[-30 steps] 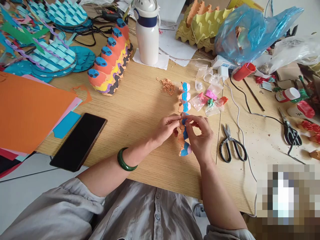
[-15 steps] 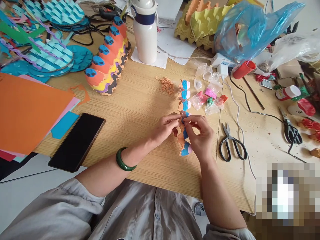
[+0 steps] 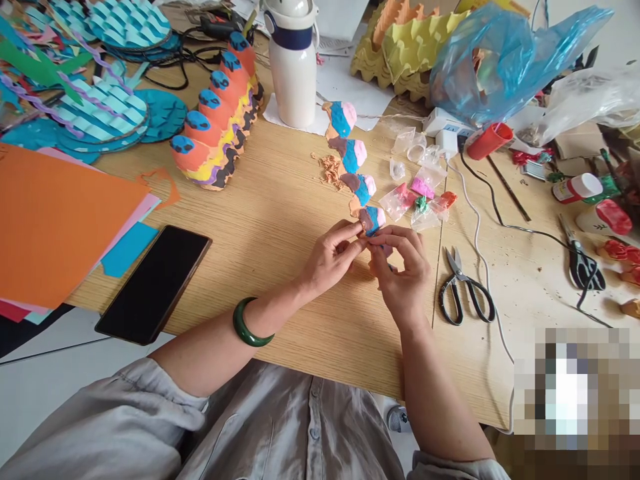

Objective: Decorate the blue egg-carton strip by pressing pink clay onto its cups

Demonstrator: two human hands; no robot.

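A scalloped egg-carton strip (image 3: 354,155), coloured blue, pink, brown and orange, runs away from me over the table with its far end tilted up. My left hand (image 3: 333,257) pinches its left edge between thumb and fingers. From the other side, my right hand (image 3: 403,267) has thumb and fingertips closed on the strip, close to the left fingertips. The near end is mostly covered by the right hand. Orange shavings (image 3: 331,172) lie beside the strip. Small plastic bags of coloured clay (image 3: 424,190) are to its right.
Black-handled scissors (image 3: 463,283) lie right of my right hand. A phone (image 3: 155,283) and coloured paper (image 3: 65,220) are at left. Behind stand a coloured egg-carton piece (image 3: 220,120), a white bottle (image 3: 293,73) and yellow egg trays (image 3: 415,47). Cables (image 3: 477,227) cross the right side.
The strip's far end has swung up and leftward, its blue and pink faces turning more toward me. Both hands keep their pinch, almost in the same place.
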